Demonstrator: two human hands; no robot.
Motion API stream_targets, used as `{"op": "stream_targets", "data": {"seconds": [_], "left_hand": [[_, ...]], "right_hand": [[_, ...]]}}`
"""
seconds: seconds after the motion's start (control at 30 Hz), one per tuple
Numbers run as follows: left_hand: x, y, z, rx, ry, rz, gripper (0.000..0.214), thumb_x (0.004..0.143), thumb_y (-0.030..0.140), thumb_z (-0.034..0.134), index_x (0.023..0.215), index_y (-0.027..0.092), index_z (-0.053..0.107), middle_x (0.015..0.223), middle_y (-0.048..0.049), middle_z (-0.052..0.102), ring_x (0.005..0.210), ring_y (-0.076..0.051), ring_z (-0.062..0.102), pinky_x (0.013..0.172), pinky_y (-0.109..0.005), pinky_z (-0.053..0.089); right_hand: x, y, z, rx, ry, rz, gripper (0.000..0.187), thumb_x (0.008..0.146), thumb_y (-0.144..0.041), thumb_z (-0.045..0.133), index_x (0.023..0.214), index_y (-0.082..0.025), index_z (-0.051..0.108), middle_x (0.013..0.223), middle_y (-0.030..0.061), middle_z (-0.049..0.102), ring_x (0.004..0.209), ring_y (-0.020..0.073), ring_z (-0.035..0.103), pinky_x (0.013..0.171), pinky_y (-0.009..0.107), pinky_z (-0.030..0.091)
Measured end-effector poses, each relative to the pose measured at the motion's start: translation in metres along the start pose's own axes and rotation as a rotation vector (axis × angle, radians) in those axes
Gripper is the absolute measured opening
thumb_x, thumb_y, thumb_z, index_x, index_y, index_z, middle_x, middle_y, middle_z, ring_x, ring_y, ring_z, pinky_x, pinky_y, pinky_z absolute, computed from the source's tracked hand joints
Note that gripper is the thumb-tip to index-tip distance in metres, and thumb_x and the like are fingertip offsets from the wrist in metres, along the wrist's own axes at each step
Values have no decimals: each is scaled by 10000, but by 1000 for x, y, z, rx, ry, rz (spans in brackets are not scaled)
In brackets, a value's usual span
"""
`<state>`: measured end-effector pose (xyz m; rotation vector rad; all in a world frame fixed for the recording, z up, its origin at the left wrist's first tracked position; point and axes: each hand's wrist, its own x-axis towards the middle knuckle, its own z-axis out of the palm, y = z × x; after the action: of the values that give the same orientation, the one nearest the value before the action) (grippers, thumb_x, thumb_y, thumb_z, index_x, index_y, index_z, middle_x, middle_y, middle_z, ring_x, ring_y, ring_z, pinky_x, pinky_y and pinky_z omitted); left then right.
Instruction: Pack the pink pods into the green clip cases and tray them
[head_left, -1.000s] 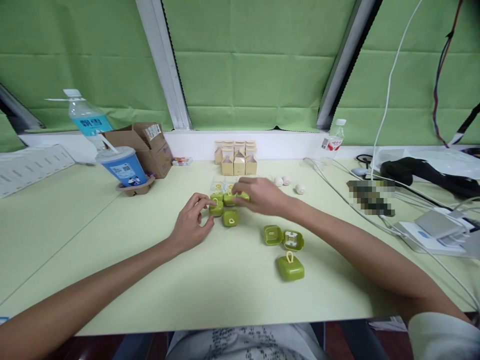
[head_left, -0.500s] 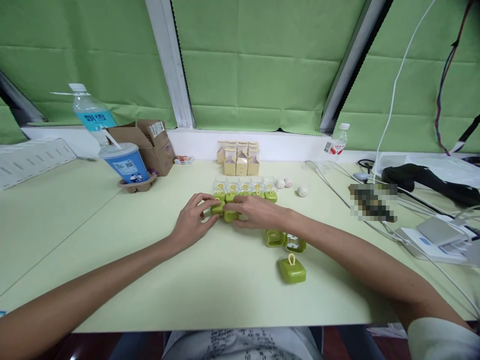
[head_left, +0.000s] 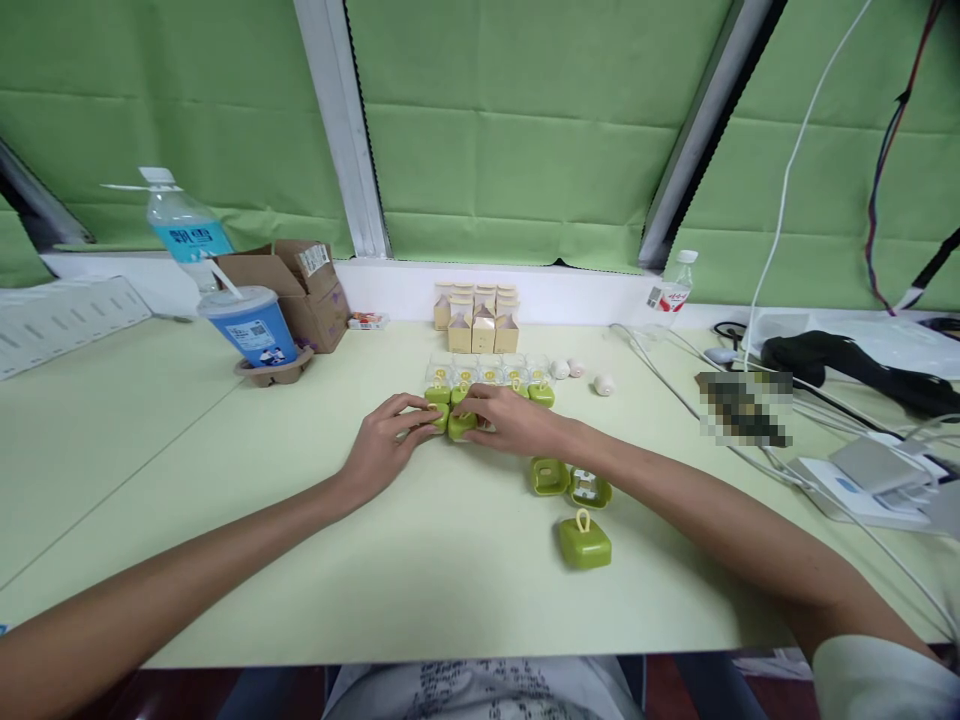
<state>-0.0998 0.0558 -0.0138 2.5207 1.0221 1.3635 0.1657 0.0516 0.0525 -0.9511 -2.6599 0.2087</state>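
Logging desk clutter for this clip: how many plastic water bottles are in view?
2. The blue-label bottle stands at the back left, behind the blue cup; the red-label bottle stands at the back right. No others show.

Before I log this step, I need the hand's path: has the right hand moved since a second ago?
Yes. The right hand has drawn back toward the person, away from the cream boxes, uncovering the row of cases before them.

Glossy plastic green case [head_left: 583, 541]
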Motion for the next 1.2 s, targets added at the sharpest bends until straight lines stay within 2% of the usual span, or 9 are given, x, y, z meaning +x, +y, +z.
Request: {"op": "stream_targets", "data": {"seconds": [0.2,0.43,0.63,0.8,1.2], "left_hand": [[1,2,-1,-21,6,-8,221,1071,381,675,1152,282,855,1138,-71,775,1063,-228,748,829,-362,674],[1,3,0,-38,17,-8,215,1073,336,671,1140,272,865,1130,-75,785,1049,-218,748,855,-364,676],[0,5,0,-105,0,-98,252,1046,409,708,1198,271,854,1178,-87,754,1078,-225,742,633,-265,657],[1,4,0,-53,18,-43,229,1024,416,747,1167,275,859,1232,-80,741,1135,-239,743,919,-388,685],[2,5,-2,-30,14,-16,223,1019,408,752,1180,279,839,1247,-84,696,1164,-243,715,951,-399,643]], "right_hand": [[1,1,-1,-58,15,34,285,1049,-236,703,1308,-115,711,1180,133,668,811,167,617,758,298,469],[0,1,2,-82,9,62,316,1054,-243,686,1354,-145,704,1291,154,638,851,184,657,819,336,524],[-1,-3,0,-119,7,84,395,1053,-235,665,1440,-160,651,1351,162,603,801,168,650,806,354,551],[-2,-6,-6,-128,-7,97,369,1068,-237,633,1431,-171,650,1368,162,613,778,167,655,747,339,534],[-2,-7,-7,-151,-6,76,366,1061,-190,612,1424,-180,659,1373,159,621,736,147,634,704,316,496]]}}
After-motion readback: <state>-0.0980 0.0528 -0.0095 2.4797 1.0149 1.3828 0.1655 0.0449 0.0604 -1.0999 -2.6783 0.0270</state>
